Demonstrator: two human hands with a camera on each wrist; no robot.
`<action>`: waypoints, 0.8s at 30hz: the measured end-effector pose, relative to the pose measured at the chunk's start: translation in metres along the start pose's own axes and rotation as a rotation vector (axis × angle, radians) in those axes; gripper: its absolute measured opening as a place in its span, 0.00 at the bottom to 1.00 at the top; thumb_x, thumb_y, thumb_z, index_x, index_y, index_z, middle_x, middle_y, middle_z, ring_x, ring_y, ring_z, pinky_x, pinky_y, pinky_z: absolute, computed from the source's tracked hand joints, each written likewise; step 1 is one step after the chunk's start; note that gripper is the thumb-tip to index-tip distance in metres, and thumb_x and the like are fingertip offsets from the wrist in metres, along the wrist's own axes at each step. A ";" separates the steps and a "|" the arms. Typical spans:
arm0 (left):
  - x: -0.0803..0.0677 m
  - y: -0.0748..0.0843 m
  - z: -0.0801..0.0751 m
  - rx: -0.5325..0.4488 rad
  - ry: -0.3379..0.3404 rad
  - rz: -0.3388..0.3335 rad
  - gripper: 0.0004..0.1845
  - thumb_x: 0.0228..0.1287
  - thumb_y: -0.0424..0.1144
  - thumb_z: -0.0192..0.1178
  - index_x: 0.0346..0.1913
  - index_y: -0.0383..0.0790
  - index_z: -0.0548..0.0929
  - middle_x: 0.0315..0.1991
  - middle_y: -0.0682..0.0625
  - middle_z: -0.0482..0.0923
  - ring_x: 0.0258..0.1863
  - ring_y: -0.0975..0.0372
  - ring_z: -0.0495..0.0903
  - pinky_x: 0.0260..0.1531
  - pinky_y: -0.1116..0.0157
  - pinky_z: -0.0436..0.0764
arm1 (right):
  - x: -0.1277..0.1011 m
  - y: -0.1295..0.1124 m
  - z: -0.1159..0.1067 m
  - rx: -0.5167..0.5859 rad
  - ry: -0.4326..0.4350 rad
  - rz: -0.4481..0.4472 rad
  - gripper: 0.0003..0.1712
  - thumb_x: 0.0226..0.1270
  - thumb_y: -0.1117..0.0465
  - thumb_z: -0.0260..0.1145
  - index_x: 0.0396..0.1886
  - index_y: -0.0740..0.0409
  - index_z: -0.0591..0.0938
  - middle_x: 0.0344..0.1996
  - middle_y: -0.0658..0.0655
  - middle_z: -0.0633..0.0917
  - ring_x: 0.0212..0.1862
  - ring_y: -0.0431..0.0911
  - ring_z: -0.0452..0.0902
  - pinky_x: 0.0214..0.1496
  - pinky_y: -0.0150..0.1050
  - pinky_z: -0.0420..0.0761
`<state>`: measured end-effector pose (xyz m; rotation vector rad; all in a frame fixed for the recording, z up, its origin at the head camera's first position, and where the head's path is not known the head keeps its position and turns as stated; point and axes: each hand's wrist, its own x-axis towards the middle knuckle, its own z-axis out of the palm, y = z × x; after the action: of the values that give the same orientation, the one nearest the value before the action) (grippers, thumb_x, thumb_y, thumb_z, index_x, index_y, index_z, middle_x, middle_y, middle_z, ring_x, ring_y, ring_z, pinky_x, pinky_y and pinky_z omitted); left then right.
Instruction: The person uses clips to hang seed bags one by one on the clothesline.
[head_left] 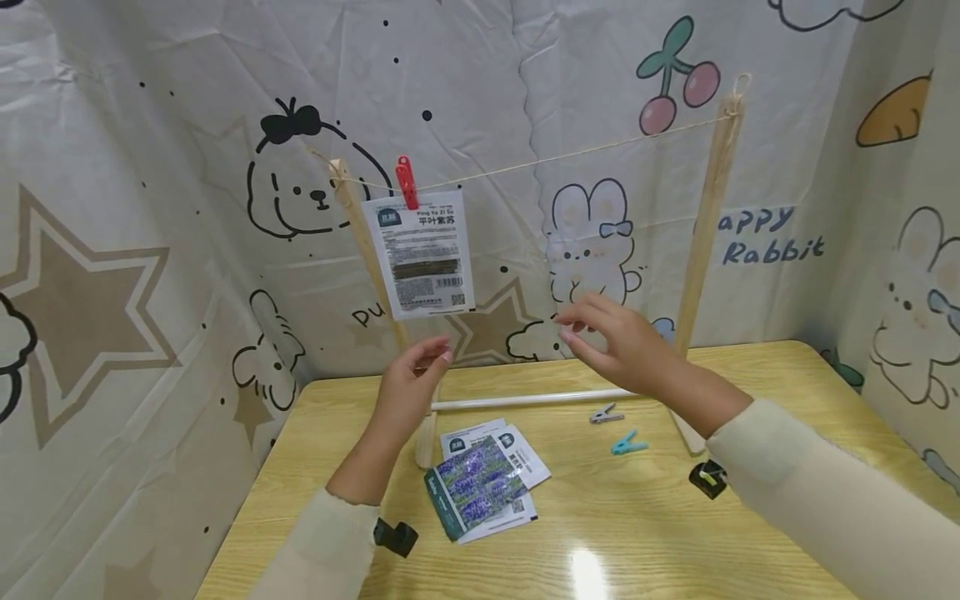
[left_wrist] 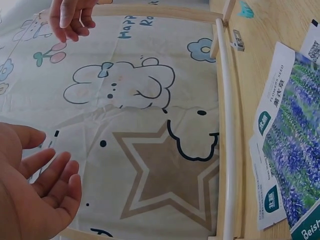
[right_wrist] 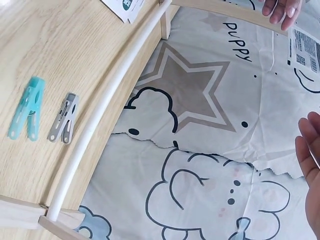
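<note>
Head view: both hands hover empty, fingers loosely spread. Left hand [head_left: 411, 379] sits at six o'clock beneath the pegged seed packet [head_left: 422, 254], right hand [head_left: 611, 337] at four.

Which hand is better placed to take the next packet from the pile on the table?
Probably the left hand: it hovers empty almost straight above the packet pile. The right hand, also empty, is further off, nearer the teal peg.

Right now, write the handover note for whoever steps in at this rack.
Left hand: open, holding nothing, just below the hung seed packet.
Right hand: open, empty, in the air under the string.
Done: one packet pinned to the string by the red clip.
Left, likely: the packet pile on the table, with the grey clip and teal clip lying loose beside it.
</note>
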<state>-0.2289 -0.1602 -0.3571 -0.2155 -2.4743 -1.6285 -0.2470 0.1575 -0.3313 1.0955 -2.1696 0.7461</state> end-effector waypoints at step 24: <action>-0.006 -0.013 0.015 0.016 -0.040 -0.024 0.17 0.74 0.46 0.59 0.61 0.48 0.81 0.57 0.49 0.83 0.56 0.57 0.80 0.58 0.55 0.80 | -0.029 0.007 0.009 0.044 -0.039 0.117 0.13 0.71 0.64 0.66 0.54 0.55 0.83 0.49 0.53 0.85 0.46 0.44 0.82 0.45 0.41 0.85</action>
<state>-0.2271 -0.1512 -0.3756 -0.2186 -2.5281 -1.6287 -0.2409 0.1690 -0.3595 1.0203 -2.2754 0.8348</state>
